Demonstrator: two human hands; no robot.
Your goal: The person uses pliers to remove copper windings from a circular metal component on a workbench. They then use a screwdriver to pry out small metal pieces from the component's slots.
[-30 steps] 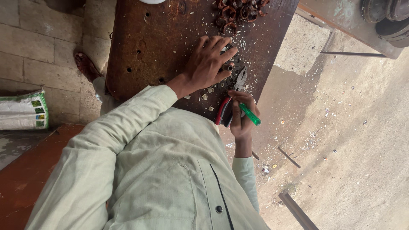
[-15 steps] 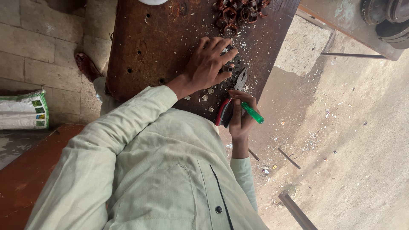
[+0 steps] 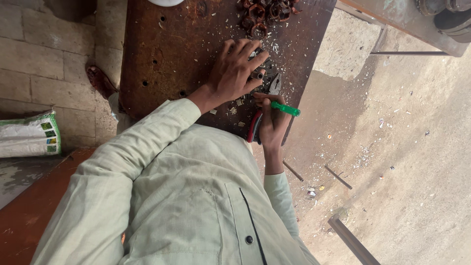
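My left hand (image 3: 238, 71) lies palm down on a rusty brown metal table (image 3: 171, 54), fingers spread, pressing a small dark part (image 3: 257, 76) under its fingertips. Just below it, at the table's near edge, my right hand (image 3: 271, 125) grips a green-handled tool (image 3: 285, 108) pointing right. The same hand is closed around the red handles of pliers (image 3: 255, 125), whose grey jaws (image 3: 274, 84) lie next to my left thumb. Pale chips and scraps litter the table around both hands.
A pile of dark coppery wire coils (image 3: 265, 12) sits at the table's far edge. A white printed sack (image 3: 29, 135) and a sandal (image 3: 99, 81) lie at left. Thin metal rods (image 3: 338, 176) and a flat bar (image 3: 353, 240) rest on the dusty ground at right.
My right hand has lifted slightly with the green tool and pliers, closer to my left hand. The left hand has stayed pressed on the table.
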